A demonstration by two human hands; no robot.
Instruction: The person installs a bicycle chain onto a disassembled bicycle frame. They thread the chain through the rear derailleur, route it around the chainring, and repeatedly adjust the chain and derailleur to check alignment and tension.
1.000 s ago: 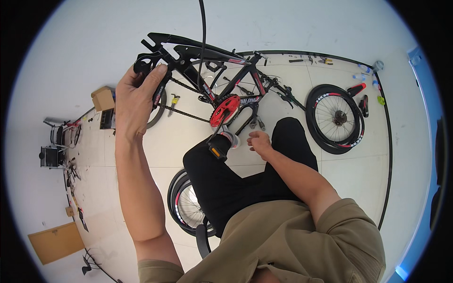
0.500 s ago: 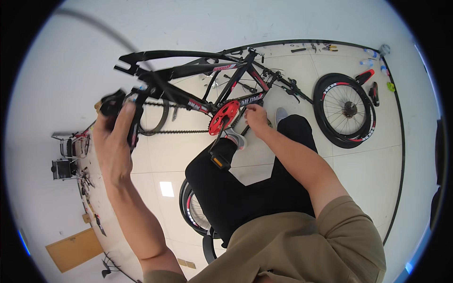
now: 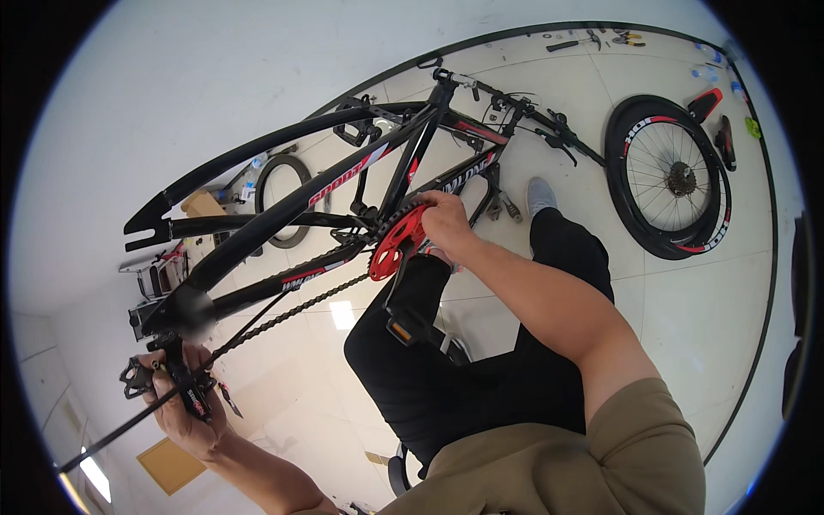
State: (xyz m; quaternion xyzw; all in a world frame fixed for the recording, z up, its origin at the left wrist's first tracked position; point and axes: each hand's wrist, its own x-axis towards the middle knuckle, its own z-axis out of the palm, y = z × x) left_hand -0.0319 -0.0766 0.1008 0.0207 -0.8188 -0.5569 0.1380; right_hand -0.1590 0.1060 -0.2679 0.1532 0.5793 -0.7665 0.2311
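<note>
My left hand (image 3: pixel 178 422) grips a black rear derailleur (image 3: pixel 189 382) at lower left, fingers wrapped round it, with a black cable (image 3: pixel 112 433) across it. A chain (image 3: pixel 309 305) runs from there toward the red chainring (image 3: pixel 386 257) of the black bicycle frame (image 3: pixel 257 219). My right hand (image 3: pixel 446 227) has its curled fingers on the upper right of the chainring, fingertips partly hidden. A crank with a black pedal (image 3: pixel 403 330) hangs below the chainring, over my left leg.
A wheel (image 3: pixel 682 176) lies on the tiled floor at right, beside red-black parts (image 3: pixel 704 103). Handlebars (image 3: pixel 549 129) lie behind the frame. A hammer (image 3: pixel 566 43), pliers (image 3: pixel 627 39) and bottles (image 3: pixel 708 51) line the back edge. A tyre (image 3: pixel 283 167) lies behind the frame.
My left hand has moved down and left with the derailleur, which now hangs below the frame's end. My right hand has risen from near my knee onto the red chainring.
</note>
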